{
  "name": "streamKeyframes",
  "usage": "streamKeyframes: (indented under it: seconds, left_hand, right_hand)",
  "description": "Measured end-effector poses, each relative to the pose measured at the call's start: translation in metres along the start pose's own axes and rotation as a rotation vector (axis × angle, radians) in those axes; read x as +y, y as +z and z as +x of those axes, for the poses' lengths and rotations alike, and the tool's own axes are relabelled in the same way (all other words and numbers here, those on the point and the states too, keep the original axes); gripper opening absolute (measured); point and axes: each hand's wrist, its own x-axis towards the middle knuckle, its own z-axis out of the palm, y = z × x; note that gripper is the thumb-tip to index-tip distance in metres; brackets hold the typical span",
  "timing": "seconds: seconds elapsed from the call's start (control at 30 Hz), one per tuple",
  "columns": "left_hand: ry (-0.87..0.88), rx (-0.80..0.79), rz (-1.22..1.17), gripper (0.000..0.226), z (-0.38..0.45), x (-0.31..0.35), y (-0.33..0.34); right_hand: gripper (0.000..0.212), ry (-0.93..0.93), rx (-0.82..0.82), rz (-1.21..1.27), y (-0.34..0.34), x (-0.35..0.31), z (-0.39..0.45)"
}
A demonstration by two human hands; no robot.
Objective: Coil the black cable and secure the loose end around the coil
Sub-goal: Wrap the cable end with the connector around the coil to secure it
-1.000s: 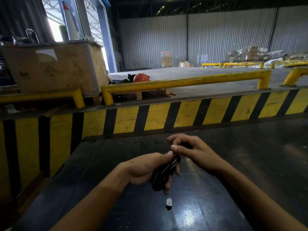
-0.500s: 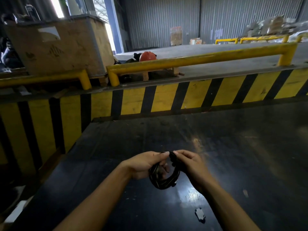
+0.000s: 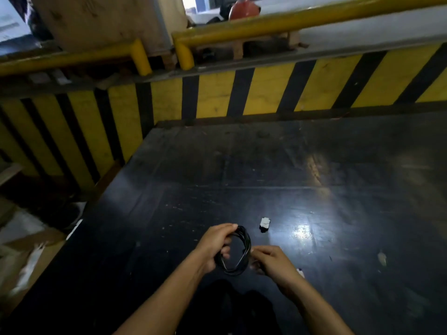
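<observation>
Above the near edge of the dark desk [image 3: 266, 170], the left hand [image 3: 215, 245] grips the coiled black cable [image 3: 238, 252]; the right hand [image 3: 272, 262] pinches the coil's right side.

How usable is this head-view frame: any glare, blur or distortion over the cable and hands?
Head view: dim overall; glare patch on the black table right of the coil; black cable barely separates from the dark surface; left hand and right hand fairly sharp; left edge smeared; yellow rail bowed by the wide-angle lens.
</observation>
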Motion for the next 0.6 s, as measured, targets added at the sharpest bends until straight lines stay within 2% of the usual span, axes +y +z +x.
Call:
streamKeyframes:
  seconds: [0.1, 0.2, 0.37, 0.43, 0.6]
  left_hand:
    - [0.014, 0.105, 0.028, 0.014, 0.007, -0.008, -0.001]
    - [0.056, 0.167, 0.061, 0.014, 0.011, -0.011, -0.006]
    - [0.067, 0.197, 0.063, 0.013, 0.019, -0.01, -0.014]
    - [0.068, 0.198, 0.049, 0.012, 0.023, -0.009, -0.012]
    - [0.053, 0.283, -0.067, 0.012, 0.031, -0.008, -0.004]
  right_hand:
    - [0.029, -0.047, 0.065, -0.11, -0.02, 0.0, 0.032]
    - [0.009, -0.084, 0.266, -0.299, -0.044, 0.0, 0.078]
    - [0.046, 0.066, 0.414, -0.492, -0.064, 0.02, 0.125]
    - [0.053, 0.065, 0.421, -0.572, -0.063, 0.024, 0.134]
    - [0.031, 0.061, 0.404, -0.761, -0.058, 0.02, 0.135]
